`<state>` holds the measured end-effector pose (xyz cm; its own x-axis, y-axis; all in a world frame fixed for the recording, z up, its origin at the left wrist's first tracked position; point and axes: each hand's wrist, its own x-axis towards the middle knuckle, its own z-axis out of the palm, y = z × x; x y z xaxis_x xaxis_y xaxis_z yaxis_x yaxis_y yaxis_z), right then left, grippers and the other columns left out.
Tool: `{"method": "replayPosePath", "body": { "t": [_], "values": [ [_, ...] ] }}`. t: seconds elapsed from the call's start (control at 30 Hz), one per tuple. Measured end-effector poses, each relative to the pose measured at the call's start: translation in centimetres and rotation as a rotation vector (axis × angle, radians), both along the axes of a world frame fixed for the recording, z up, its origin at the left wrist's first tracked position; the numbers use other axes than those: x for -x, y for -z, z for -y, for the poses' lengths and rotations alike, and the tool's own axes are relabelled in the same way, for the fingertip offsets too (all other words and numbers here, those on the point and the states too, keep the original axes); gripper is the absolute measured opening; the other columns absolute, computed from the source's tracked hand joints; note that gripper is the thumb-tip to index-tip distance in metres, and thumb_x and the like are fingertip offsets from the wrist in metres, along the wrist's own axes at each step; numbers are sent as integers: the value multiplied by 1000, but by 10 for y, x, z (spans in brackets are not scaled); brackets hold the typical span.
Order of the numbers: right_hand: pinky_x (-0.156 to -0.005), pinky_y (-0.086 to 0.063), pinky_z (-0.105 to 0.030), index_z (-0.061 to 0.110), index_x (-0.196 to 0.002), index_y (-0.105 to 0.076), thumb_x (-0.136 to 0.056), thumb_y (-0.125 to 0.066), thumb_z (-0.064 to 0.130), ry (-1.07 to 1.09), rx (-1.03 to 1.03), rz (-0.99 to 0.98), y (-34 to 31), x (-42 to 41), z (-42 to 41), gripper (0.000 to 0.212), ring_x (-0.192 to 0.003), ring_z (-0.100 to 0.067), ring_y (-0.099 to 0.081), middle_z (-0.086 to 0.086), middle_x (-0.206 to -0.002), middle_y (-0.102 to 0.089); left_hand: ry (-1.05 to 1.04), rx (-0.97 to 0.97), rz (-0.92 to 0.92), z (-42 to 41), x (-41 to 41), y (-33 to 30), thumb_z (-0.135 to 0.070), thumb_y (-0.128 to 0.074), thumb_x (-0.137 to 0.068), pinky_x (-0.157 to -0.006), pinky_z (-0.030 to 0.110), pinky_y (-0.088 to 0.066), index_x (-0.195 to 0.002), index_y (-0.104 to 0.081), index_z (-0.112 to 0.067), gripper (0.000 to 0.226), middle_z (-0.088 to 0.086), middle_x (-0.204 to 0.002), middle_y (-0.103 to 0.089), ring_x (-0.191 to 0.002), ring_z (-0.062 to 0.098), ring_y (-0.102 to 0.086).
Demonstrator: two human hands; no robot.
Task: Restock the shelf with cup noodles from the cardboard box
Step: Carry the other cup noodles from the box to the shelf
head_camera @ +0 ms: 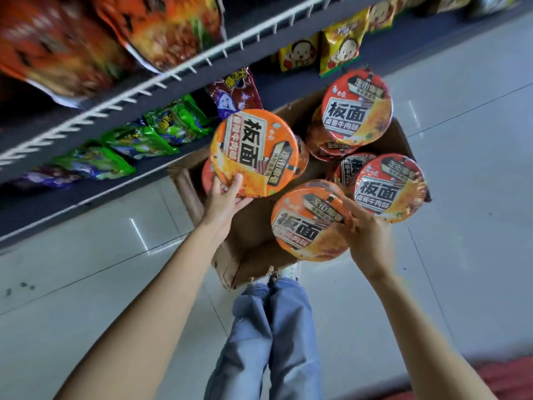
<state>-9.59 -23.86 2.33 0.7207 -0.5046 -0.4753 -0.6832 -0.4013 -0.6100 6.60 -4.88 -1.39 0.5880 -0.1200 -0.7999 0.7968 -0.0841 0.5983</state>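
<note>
cup noodles (pixel 255 153): glossy film lids | cardboard box (pixel 253 241): matt brown, frayed edge | floor (pixel 467 111): shiny smooth tile

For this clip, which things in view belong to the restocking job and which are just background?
Job:
cardboard box
noodle bowl gripped by left hand
noodle bowl held by right hand
other bowls in the box
shelf

Background:
green snack bags
yellow snack bags
tiled floor

Orange-lidded cup noodles (pixel 357 106) stacked lid-up in an open brown cardboard box (pixel 253 243) beside the shelf (pixel 161 79)
</note>
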Motion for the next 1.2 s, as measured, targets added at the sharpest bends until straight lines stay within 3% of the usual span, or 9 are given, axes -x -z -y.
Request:
{"method": "replayPosePath", "body": {
  "t": [0.2,0.3,0.4,0.53,0.67,0.77,0.93,1.1,1.2],
  "values": [
    [-58,-57,-27,29,-107,-63,-83,-65,-2,403,-562,186,-139,18,9,39,-71,-6,-68,14,-85,-73,-16,-154,71,-46,2,-124,-16,-50,-96,-59,19,-56,-139,-35,-14,45,7,-128,-53,-104,22,-58],
    [-67,-58,-30,22,-113,-63,-84,-63,0,421,-680,234,-210,13,4,36,-78,-11,-68,10,-93,-73,117,-122,64,-58,9,-191,-43,-70,-80,-61,27,-59,-136,-40,-17,69,11,-129,-56,-108,30,-60],
    [-69,-59,-32,20,-114,-63,-84,-63,1,382,-678,273,-276,1,-6,35,-82,-12,-69,5,-96,-72,237,-77,40,-58,20,-256,-53,-79,-62,-56,24,-57,-124,-48,-16,78,10,-114,-63,-88,19,-67],
    [-62,-59,-35,14,-114,-64,-79,-73,8,312,-608,325,-363,-15,-23,36,-80,-17,-66,-2,-90,-71,337,-108,54,-55,33,-326,-6,-60,-89,-65,28,-56,-131,-45,-11,45,15,-124,-57,-104,33,-61],
    [-82,-54,-47,23,-118,-60,-82,-73,14,113,-496,340,-429,-10,-33,40,-85,-20,-61,-6,-92,-65,383,-75,125,-59,34,-388,0,-56,-89,-47,21,-55,-120,-50,-12,33,10,-112,-57,-67,14,-65],
    [-88,-51,-22,33,-132,-42,-73,-78,17,-129,-530,345,-456,10,-36,72,-103,0,-57,3,-118,-57,424,-37,172,-61,32,-425,1,-53,-91,-52,26,-57,-120,-53,-7,30,14,-113,-63,-69,14,-66],
    [-101,-44,-24,35,-147,-2,-64,-86,28,-234,-401,399,-475,-2,-53,117,-128,11,-37,7,-148,-30,429,93,216,-54,33,-498,1,-49,-93,-61,35,-58,-112,-53,-2,19,11,-100,-66,-84,28,-63],
    [-95,-42,-15,23,-144,-12,-62,-79,40,-214,-190,533,-504,-27,-55,108,-119,-2,-47,17,-130,-45,713,-170,526,-56,29,-558,-32,-57,-92,-84,44,-55,-101,-63,-20,16,6,-97,-71,-84,28,-70],
    [-84,-42,-5,28,-140,-14,-69,-76,35,-269,-224,637,-534,-37,-51,95,-105,16,-48,18,-129,-43,781,-353,711,-69,30,-602,-65,-50,-84,-87,38,-54,-106,-61,-30,43,1,-103,-71,-89,22,-69]
  ]
}}
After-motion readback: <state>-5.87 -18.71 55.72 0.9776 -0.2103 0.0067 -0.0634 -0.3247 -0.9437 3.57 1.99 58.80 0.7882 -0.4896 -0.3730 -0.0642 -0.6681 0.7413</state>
